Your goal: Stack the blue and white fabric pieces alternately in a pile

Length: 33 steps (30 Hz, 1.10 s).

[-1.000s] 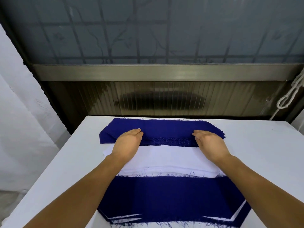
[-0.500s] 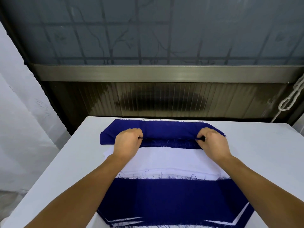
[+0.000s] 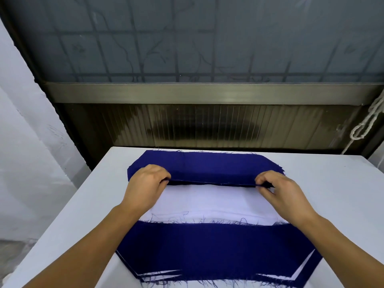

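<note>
— What changed since a second ago?

— Your hands lay flat on the far blue fabric piece (image 3: 207, 166) then; now both pinch its near edge, which is raised slightly off the cloth beneath.

— How are your fingers placed?

— Your left hand (image 3: 145, 183) curls its fingers and thumb around the left end of that edge. Your right hand (image 3: 280, 189) pinches the right end between thumb and fingertips.

— Where does the fabric sit?

— On a white table (image 3: 332, 194). The held blue piece lies at the far side, and its near edge overlaps a white fabric piece (image 3: 207, 201) in the middle. Nearer you, a second blue fabric piece (image 3: 218, 252) covers the white one's near part, with frayed threads along its far edge. White slivers show under its near corners.

— Anything else?

— A white rope (image 3: 365, 123) hangs at far right, against a dark ribbed wall panel (image 3: 207, 125).
</note>
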Motion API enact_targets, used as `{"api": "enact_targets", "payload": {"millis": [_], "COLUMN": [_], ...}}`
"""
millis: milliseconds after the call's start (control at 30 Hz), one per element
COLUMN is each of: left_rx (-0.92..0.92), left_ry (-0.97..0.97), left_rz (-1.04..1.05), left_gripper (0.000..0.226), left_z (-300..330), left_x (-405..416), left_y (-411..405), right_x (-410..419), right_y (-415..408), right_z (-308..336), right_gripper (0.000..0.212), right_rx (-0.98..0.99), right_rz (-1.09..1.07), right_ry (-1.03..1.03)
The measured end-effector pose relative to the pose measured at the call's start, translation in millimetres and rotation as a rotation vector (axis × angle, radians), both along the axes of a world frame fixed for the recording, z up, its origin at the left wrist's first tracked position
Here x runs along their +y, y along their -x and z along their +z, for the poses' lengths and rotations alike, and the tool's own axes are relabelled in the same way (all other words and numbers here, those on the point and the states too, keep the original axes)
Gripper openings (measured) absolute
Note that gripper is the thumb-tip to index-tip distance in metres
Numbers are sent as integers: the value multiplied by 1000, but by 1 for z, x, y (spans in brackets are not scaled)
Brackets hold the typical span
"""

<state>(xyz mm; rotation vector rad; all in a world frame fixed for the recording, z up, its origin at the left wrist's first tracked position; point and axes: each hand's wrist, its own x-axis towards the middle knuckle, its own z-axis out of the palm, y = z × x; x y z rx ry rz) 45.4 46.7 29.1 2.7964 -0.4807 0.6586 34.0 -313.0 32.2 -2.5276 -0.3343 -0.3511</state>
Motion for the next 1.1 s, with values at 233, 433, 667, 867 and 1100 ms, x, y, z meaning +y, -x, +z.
{"api": "enact_targets", "payload": {"millis": [233,433,667,867,1100], "left_rx": [383,747,60,37,171], "left_ry": [120,60,156,42,141], "left_rz": [-85,-134,-40,-212,-179], "left_gripper": [11,13,20,22,25], "left_z": [39,48,39,-33,-65], "left_x": [23,22,21,27,26], "left_y": [68,71,88,128,140], "right_x": [-24,-27,-24,-32,-31], "right_y": [67,68,79,108,114], "right_z": [35,34,19,-41,-68], "right_gripper": [10,20,14,39,40], "right_rx": [274,568,-249,-472,-335], "right_rz": [111,117,-42,172,152], "right_ry": [-62,52,117,283,191]}}
